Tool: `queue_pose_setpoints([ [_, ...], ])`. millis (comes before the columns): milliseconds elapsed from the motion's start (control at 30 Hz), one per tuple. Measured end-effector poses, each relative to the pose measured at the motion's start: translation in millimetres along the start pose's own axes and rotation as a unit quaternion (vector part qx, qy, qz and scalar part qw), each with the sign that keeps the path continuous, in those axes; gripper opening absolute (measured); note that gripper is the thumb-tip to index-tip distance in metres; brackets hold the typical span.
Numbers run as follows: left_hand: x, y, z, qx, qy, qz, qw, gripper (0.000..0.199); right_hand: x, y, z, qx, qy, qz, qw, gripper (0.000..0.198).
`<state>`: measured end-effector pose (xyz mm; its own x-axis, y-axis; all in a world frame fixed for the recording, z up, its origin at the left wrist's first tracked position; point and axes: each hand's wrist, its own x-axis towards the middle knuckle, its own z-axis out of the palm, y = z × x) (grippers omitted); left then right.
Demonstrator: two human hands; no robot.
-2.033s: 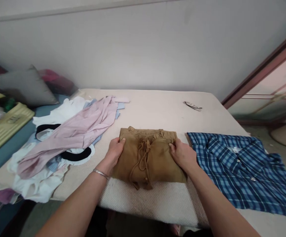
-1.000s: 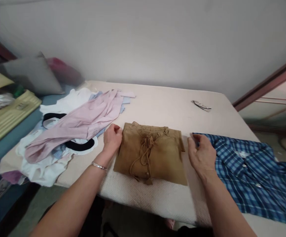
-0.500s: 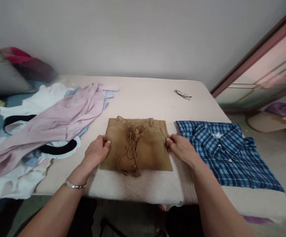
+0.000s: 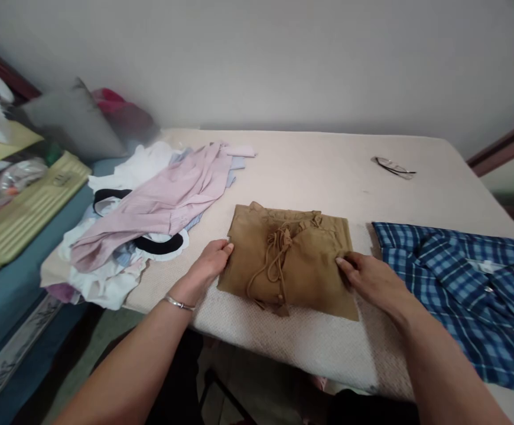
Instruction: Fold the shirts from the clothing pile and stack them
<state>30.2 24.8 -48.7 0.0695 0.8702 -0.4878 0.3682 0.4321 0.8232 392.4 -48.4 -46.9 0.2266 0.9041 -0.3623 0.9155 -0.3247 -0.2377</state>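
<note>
A folded brown garment (image 4: 248, 260) with a knotted drawstring down its middle lies flat on the cream-covered table (image 4: 301, 168). My left hand (image 4: 212, 260) pinches its left edge, thumb on top. At the opposite edge, my right hand (image 4: 370, 277) grips the cloth between its thumb and the fingers, which are partly tucked underneath. A folded blue plaid shirt (image 4: 434, 271) lies to the right, close by my right forearm; its right part is cut off by the view.
Loose clothes, with a pale pink garment (image 4: 163, 206) on top, are heaped at the table's left end. Eyeglasses (image 4: 394, 168) rest near the back right. On the left are a grey cushion (image 4: 73, 118) and a yellow bag (image 4: 39, 206) on a blue surface. A wall runs behind.
The view has swung left, so everything sits further right and the yellow bag shows more. My right thumb now lies further in over the brown garment. Both hands still grip its sides.
</note>
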Motion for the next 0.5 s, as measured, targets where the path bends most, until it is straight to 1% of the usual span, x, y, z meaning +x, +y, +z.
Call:
queue_pose_setpoints([
  [67,1,-2,4,0.061,0.05,0.02,0.997,0.027,0,-4,2,-0.024,-0.012,0.012,1.0,0.04],
  [133,-1,-1,8,0.143,0.104,0.035,0.984,0.026,-1,-8,4,-0.049,-0.022,0.024,0.998,0.039],
  [233,-8,2,16,0.288,0.161,0.036,0.943,0.025,-2,-12,6,-0.078,-0.011,0.037,0.996,0.042],
  [300,-13,3,21,0.369,0.179,0.031,0.912,0.027,-4,-14,8,-0.084,-0.008,0.037,0.996,0.043],
  [367,-17,5,25,0.413,0.181,0.027,0.892,0.028,-5,-15,8,-0.088,-0.011,0.036,0.995,0.044],
  [433,-18,6,27,0.427,0.179,0.024,0.886,0.029,-6,-15,7,-0.094,-0.012,0.035,0.995,0.044],
  [500,-18,7,27,0.427,0.181,0.024,0.886,0.029,-7,-17,6,-0.102,-0.009,0.036,0.994,0.044],
])
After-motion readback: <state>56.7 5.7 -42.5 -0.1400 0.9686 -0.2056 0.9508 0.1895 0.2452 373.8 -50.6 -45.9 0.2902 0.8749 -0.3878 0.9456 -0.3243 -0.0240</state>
